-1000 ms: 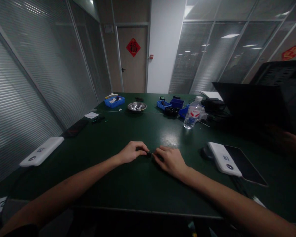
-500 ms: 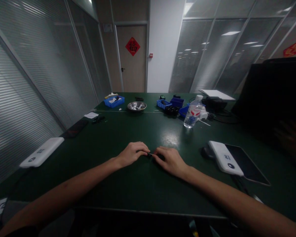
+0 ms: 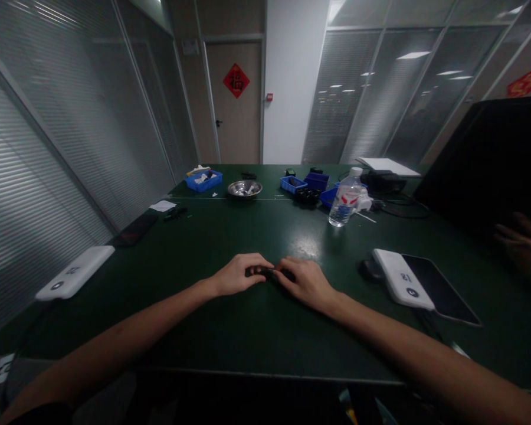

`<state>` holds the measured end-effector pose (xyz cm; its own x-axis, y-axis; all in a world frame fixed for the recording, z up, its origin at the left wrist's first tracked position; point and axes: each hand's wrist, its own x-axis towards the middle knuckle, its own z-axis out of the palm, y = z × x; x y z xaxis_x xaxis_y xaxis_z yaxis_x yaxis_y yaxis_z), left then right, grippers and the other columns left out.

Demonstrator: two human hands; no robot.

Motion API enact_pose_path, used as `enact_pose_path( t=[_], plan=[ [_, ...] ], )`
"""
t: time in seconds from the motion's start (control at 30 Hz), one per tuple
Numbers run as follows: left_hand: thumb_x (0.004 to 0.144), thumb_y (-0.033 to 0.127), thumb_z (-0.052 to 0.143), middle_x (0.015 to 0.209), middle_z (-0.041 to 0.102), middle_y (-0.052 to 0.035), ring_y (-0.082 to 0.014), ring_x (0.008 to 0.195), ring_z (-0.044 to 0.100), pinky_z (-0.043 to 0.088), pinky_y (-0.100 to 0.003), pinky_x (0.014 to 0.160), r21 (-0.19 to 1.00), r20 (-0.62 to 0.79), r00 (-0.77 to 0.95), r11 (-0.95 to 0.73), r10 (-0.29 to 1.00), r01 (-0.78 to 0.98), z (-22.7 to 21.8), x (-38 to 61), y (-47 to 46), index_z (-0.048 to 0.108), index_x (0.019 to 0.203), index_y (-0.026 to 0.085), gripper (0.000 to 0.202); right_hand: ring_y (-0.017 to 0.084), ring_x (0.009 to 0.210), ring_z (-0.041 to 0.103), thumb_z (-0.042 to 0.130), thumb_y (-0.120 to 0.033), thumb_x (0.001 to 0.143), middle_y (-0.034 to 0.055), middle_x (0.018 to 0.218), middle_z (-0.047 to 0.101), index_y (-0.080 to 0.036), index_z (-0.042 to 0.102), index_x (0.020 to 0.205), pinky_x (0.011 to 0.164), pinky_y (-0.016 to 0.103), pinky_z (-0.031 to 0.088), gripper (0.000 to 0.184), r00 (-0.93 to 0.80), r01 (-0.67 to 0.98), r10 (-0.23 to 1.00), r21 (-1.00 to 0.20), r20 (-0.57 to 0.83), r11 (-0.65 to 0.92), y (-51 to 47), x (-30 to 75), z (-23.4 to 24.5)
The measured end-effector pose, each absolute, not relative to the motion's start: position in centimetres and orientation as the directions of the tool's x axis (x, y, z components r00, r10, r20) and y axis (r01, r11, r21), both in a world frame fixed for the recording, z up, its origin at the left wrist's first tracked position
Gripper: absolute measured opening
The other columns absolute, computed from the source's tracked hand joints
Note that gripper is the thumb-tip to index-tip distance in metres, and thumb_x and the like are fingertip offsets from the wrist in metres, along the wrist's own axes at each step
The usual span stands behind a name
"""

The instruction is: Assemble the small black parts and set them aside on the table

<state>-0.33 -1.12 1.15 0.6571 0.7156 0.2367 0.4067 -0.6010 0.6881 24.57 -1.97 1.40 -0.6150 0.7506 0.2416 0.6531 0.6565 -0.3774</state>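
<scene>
My left hand (image 3: 242, 275) rests low over the green table (image 3: 230, 342), its thumb and fingers closed around a small dark piece (image 3: 260, 271). Close beside it, almost touching, my right hand (image 3: 304, 282) has its fingers curled over something dark at the same spot. The piece lies between the two sets of fingertips and is mostly covered, so its kind cannot be made out.
A water bottle (image 3: 346, 198), blue trays (image 3: 292, 184) and a metal bowl (image 3: 245, 189) stand farther back. White power banks (image 3: 76, 273) lie at both sides, the right one beside a dark phone-like slab (image 3: 440, 287). Another person's hand (image 3: 524, 242) shows at right, near a black monitor (image 3: 491, 153).
My left fingers have opened slightly and shifted around the dark piece, and more of it shows. My right hand stays nearly in place. The other person's hand has come into clearer view.
</scene>
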Motion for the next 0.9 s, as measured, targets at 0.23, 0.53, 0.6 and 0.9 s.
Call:
enact_pose_path(
  t=[0.23, 0.53, 0.6, 0.9],
  plan=[
    [0.098, 0.034, 0.061, 0.134, 0.061, -0.0089, -0.0246, 0.125, 0.054, 0.045, -0.043, 0.107, 0.484, 0.294, 0.666, -0.707, 0.686, 0.515, 1.21, 0.06, -1.54, 0.069, 0.126, 0.024, 0.03, 0.015, 0.077, 0.06, 0.049, -0.037, 0.104, 0.0056, 0.1, 0.064, -0.021, 0.068, 0.107, 0.065, 0.026, 0.038, 0.025, -0.638, 0.723, 0.745, -0.181, 0.194, 0.666, -1.27, 24.93, 1.25],
    [0.101, 0.035, 0.055, 0.128, 0.063, -0.0091, -0.0248, 0.117, 0.057, 0.047, -0.043, 0.101, 0.353, 0.305, 0.661, -0.726, 0.685, 0.59, 1.17, -0.11, -1.83, 0.068, 0.128, 0.023, 0.032, 0.015, 0.08, 0.06, 0.051, -0.034, 0.102, 0.007, 0.109, 0.062, -0.021, 0.069, 0.105, 0.066, 0.026, 0.039, 0.022, -0.642, 0.734, 0.745, -0.138, 0.182, 0.665, -1.45, 25.15, 2.13],
    [0.098, 0.035, 0.06, 0.127, 0.064, -0.0081, -0.0242, 0.116, 0.058, 0.048, -0.042, 0.1, 0.415, 0.289, 0.643, -0.698, 0.71, 0.584, 1.12, -0.26, -1.64, 0.066, 0.13, 0.024, 0.034, 0.016, 0.08, 0.06, 0.052, -0.035, 0.102, 0.0065, 0.106, 0.062, -0.021, 0.069, 0.105, 0.066, 0.026, 0.039, 0.022, -0.619, 0.746, 0.764, -0.168, 0.182, 0.644, -1.35, 25.21, 2.1],
    [0.093, 0.031, 0.069, 0.124, 0.065, -0.007, -0.0238, 0.119, 0.058, 0.045, -0.043, 0.104, 0.523, 0.291, 0.616, -0.661, 0.732, 0.538, 0.98, -0.25, -1.49, 0.069, 0.104, 0.021, 0.015, 0.014, 0.077, 0.058, 0.056, -0.034, 0.1, 0.0038, 0.1, 0.062, -0.021, 0.069, 0.101, 0.066, 0.026, 0.038, 0.018, -0.588, 0.74, 0.787, -0.268, 0.187, 0.617, -1.01, 25.29, 1.67]
  ],
)
